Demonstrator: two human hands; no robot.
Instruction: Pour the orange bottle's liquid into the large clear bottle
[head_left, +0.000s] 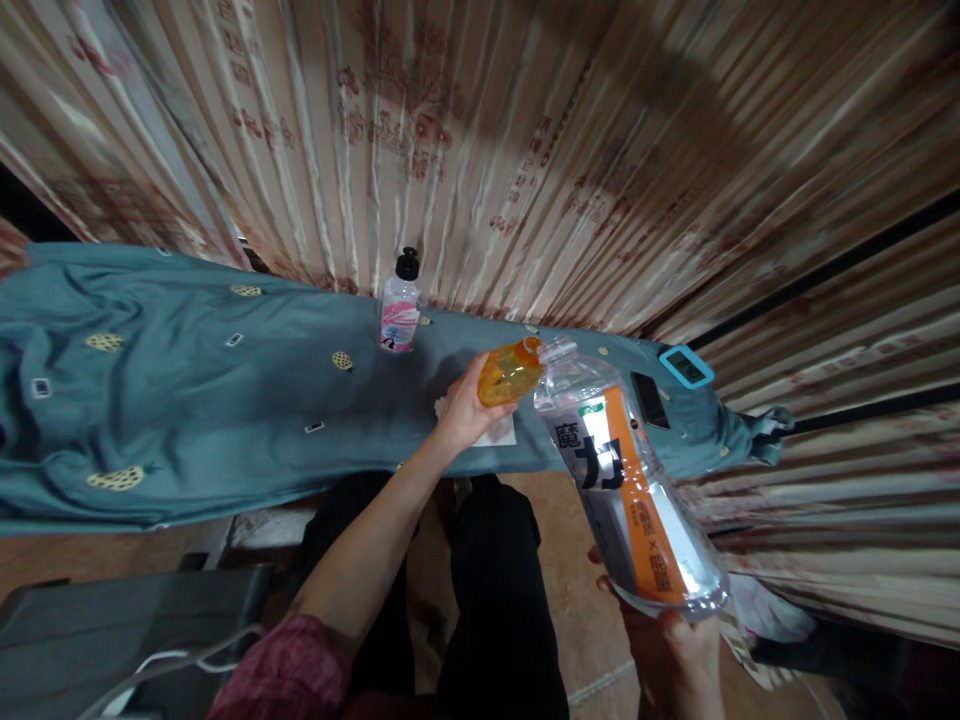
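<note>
Left hand (pixel 465 405) wrapped around an orange cup (pixel 508 374), fingers closed on it, just above the blue-cloth counter (pixel 187 400). Right hand (pixel 686 640) gripping the base of a large clear refill bottle (pixel 630 480), tilted so its neck meets the cup's rim. Behind, a small black-capped bottle (pixel 399 305) upright on the counter. To the right, a dark phone (pixel 649 399) and a blue-framed device (pixel 685 366) lying flat.

head cam | looks forward-down | near cloth-covered table (pixel 225 400) | single view
</note>
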